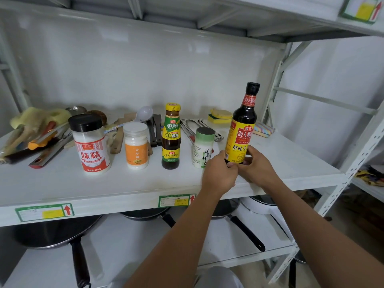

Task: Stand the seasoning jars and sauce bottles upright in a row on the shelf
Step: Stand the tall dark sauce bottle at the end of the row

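Both hands are closed round the foot of the soy sauce bottle (243,125): the left hand (219,173) has its grip clamped on the near side of the base and the right hand (256,166) wraps it from the right and behind. It is tall and narrow, heavy up top by the look of it, and it stands at the right end of the row, close to the shelf (104,183) front edge. I would say a careless release or a nudge from either wrist could tip it forward off the lip, or sideways into the green-capped salt jar (202,148) just beside it, which might knock along to the oyster sauce bottle (171,138). The bottle itself is dark, nearly black, with a black cap, a red neck band and a yellow-and-red label; it leans a touch to the right, though that may be the lens. Further left the sugar jar (136,146) and the MSG jar (90,144) already stand upright.
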Action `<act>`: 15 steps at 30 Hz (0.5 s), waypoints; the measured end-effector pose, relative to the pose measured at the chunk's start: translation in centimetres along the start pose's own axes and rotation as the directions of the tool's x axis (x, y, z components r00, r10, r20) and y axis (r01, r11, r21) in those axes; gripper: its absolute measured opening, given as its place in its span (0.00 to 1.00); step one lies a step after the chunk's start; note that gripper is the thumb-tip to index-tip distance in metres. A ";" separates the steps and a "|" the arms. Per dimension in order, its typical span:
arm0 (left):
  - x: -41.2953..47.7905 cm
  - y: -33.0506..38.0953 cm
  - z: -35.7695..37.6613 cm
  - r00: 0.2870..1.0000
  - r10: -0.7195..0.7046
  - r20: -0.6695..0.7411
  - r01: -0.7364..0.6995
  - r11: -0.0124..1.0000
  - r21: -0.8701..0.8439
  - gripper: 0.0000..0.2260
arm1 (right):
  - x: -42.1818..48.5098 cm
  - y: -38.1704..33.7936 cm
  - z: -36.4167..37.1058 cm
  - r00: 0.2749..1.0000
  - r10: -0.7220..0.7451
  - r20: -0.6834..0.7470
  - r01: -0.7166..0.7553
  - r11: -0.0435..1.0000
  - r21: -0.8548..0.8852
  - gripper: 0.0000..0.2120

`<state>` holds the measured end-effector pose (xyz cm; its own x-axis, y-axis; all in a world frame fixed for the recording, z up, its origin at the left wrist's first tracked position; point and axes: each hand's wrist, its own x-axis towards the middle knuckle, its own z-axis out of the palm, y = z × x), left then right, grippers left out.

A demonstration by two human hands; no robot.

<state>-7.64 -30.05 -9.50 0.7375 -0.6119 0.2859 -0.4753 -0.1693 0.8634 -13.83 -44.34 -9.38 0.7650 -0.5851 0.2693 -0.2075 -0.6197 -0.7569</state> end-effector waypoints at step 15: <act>-2.5 0.6 -0.7 0.998 -0.029 -0.063 0.027 0.999 -0.041 0.19 | -2.7 -1.8 -0.1 0.992 0.045 -0.117 -0.045 0.999 0.000 0.46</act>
<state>-9.43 -28.10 -9.38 0.7800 -0.5565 0.2862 -0.4353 -0.1539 0.8870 -15.59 -41.72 -8.63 0.6786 -0.6694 0.3024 -0.2423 -0.5926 -0.7682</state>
